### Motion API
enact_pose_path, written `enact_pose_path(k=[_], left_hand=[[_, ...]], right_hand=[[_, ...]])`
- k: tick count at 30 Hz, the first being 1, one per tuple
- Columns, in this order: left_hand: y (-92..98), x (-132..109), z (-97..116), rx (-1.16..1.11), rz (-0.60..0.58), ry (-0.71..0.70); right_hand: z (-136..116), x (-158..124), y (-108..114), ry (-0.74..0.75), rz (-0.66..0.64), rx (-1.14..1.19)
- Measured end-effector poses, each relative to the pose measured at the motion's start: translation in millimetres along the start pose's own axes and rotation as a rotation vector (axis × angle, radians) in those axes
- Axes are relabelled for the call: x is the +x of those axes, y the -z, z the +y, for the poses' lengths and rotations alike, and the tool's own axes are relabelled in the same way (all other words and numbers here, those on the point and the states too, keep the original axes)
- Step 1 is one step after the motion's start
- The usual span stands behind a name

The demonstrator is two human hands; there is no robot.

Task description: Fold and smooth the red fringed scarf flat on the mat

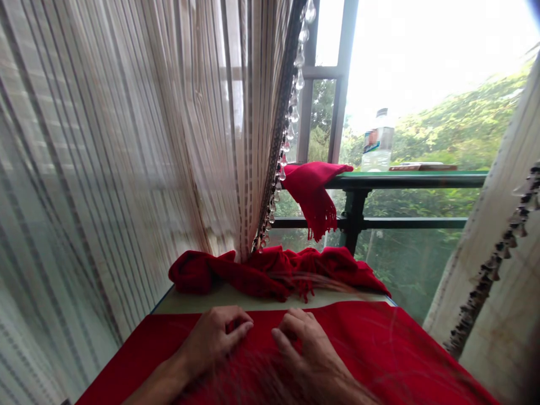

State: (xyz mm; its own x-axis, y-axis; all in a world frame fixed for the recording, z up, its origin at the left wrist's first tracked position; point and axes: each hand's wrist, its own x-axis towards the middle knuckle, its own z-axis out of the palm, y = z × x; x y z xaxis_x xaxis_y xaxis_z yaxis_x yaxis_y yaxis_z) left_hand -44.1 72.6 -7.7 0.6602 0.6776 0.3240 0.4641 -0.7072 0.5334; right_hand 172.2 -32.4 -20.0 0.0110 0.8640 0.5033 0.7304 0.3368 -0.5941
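Note:
A large red cloth (371, 337) lies spread over the table, reaching past its side edges. My left hand (217, 334) rests on the cloth near its far edge, fingers curled with a gap between thumb and fingers. To its right, my right hand (306, 343) is also on the cloth, fingers bent and thumb apart. Nothing shows within either hand. Beyond them, crumpled red scarves (253, 275) with fringes lie along the table's far end.
Another fringed red scarf (312, 194) hangs over the dark railing (413, 180). A clear bottle (378, 140) and a flat object (422, 167) stand on the ledge. Beaded curtains (169, 124) hang at both sides.

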Motion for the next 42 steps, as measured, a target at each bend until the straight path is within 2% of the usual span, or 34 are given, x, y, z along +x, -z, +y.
enact_pose_path(k=[4,12,34,42], left_hand=[[-1.8,1,-4,0.079,0.022,0.005],[-3.1,3,-12,0.084,0.033,0.036],[5.5,-8,26,0.001,-0.140,-0.175],[6.5,-9,20,0.029,-0.131,-0.162]], right_hand=[[-1,2,2,-0.014,-0.028,0.003],[2,-3,3,-0.074,-0.064,0.067],[-11,-6,12,-0.057,-0.103,0.158],[-9,-7,10,-0.055,-0.118,0.153]])
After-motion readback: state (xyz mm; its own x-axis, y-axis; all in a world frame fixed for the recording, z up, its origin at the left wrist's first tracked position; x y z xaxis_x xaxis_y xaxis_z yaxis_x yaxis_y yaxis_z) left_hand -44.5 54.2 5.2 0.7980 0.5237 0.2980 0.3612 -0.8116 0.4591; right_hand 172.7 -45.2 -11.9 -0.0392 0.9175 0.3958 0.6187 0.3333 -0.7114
